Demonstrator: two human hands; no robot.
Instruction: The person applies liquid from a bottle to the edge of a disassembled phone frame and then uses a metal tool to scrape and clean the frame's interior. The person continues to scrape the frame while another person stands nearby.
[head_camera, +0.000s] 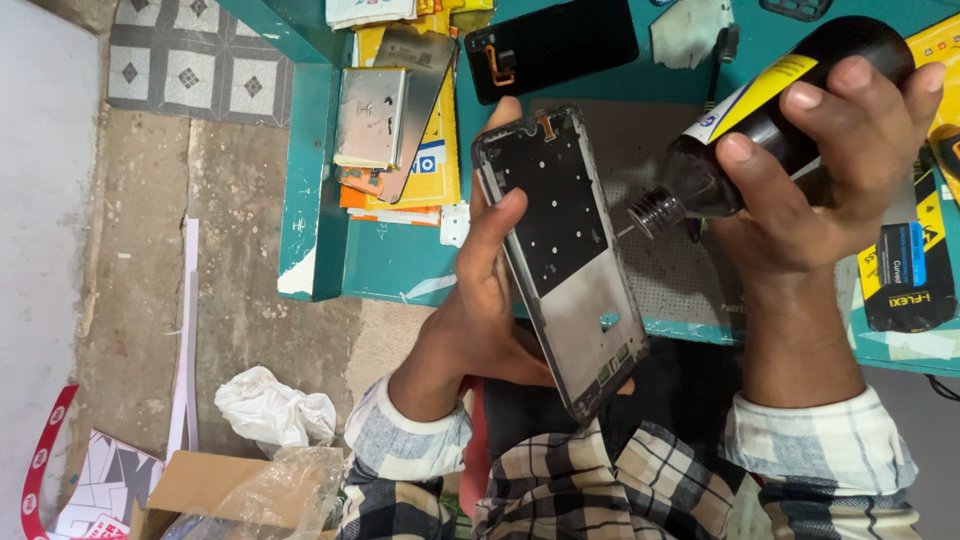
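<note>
Phone frame (562, 262), stripped to its dark inner plate, sits tilted in my left hand (480, 300), held over the near edge of the teal workbench (310, 180). My left fingers are curled round the frame's left side, thumb laid across its face, so that hand is clamped on it. My right hand (810, 170) wraps a dark glue bottle (770, 110) with a yellow and white label, fingers pressed together around its body, the bottle tipped down to the left. Its thin needle tip touches or nearly touches the frame's right edge; I cannot tell which. Under the bottle lies a grey perforated mat (680, 270). Farther off rests a black phone panel (550, 45); left of it, a metal plate (370, 115) on yellow packets. On the floor, near left, sits crumpled white paper (272, 408).
</note>
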